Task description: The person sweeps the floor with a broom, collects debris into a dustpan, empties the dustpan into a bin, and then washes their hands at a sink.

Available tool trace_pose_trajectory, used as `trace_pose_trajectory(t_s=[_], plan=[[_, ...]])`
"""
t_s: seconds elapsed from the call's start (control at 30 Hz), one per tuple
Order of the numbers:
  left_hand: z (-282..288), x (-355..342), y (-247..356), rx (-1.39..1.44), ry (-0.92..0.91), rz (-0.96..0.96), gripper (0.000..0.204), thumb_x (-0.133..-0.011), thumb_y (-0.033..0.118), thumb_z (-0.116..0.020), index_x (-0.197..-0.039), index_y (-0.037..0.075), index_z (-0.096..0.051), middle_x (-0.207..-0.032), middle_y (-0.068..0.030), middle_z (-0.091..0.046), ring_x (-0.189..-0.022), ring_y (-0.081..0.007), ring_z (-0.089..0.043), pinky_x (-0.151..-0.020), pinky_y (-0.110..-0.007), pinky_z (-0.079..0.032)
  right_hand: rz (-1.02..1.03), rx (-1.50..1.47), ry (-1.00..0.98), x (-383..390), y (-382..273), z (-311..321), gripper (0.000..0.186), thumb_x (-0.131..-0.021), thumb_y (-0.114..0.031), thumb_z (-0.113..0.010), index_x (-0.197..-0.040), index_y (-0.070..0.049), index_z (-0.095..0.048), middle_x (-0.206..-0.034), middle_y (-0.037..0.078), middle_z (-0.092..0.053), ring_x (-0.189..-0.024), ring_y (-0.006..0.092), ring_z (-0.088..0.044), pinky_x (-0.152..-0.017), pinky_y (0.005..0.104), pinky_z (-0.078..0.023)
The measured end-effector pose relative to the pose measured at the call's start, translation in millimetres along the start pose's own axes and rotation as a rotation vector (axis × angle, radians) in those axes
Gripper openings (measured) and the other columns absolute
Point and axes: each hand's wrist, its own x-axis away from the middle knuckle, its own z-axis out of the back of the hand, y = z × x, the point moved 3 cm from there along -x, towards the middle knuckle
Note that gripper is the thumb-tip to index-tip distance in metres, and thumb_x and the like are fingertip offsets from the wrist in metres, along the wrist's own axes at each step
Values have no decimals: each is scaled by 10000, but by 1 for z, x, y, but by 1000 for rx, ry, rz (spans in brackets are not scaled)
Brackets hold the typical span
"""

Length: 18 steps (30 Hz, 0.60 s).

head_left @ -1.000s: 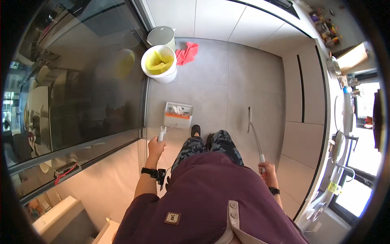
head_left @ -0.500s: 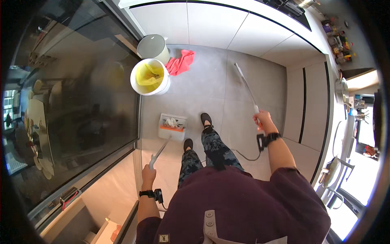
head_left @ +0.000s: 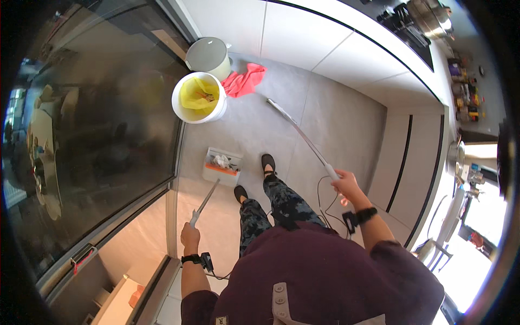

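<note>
My left hand (head_left: 190, 238) is closed round the grey handle of a long-handled dustpan (head_left: 230, 179). The pan rests on the floor left of my feet, with an orange strip across it and crumpled whitish litter (head_left: 221, 161) inside. At the right, my right hand (head_left: 349, 188) grips the upper end of a long-handled broom (head_left: 310, 142). Its slim pale head points away from me and lies at floor level, short of a pinkish-red cloth (head_left: 246, 81). Bristles are too small to make out.
A white bucket (head_left: 176, 103) lined with a yellow bag stands at the far left, beside a grey-lidded bin (head_left: 208, 51). Dark glass panels (head_left: 124, 130) run along the left. White cabinets (head_left: 309, 32) close off the far and right sides. Cables hang from both wrists.
The broom head has swung left toward the red cloth, while my right hand has come slightly nearer me. The dustpan and my left hand have shifted little.
</note>
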Motion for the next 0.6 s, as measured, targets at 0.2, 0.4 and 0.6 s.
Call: trace_pose_trajectory(t_s=[0.2,0.4,0.6], plan=[[1,-7,-5,8,7,34,160,-746,76,-479,-887,20,-531,-876,-191,-594,-836,-345,-569,-701,-430,-444,99,122,22,-13,-72,4,449,-682,-81,-554,-1129,-113,-534,-558,60,-525,-438,130,-502,-391,278,-422],[3,0,2,8,11,60,159,-738,77,-485,-880,28,-537,-872,-188,-598,-842,-340,-572,-708,-425,-450,114,162,24,-85,-149,-28,322,-688,-67,-514,-1009,-48,-504,-547,96,-507,-445,200,-533,-320,378,-428],[10,8,12,-2,0,120,158,-740,83,-494,-882,34,-541,-877,-179,-602,-844,-326,-580,-709,-415,-458,456,769,-4,-120,-135,-81,263,-646,-117,-567,-882,-35,-486,-795,202,-586,-806,344,-582,-735,390,-462]])
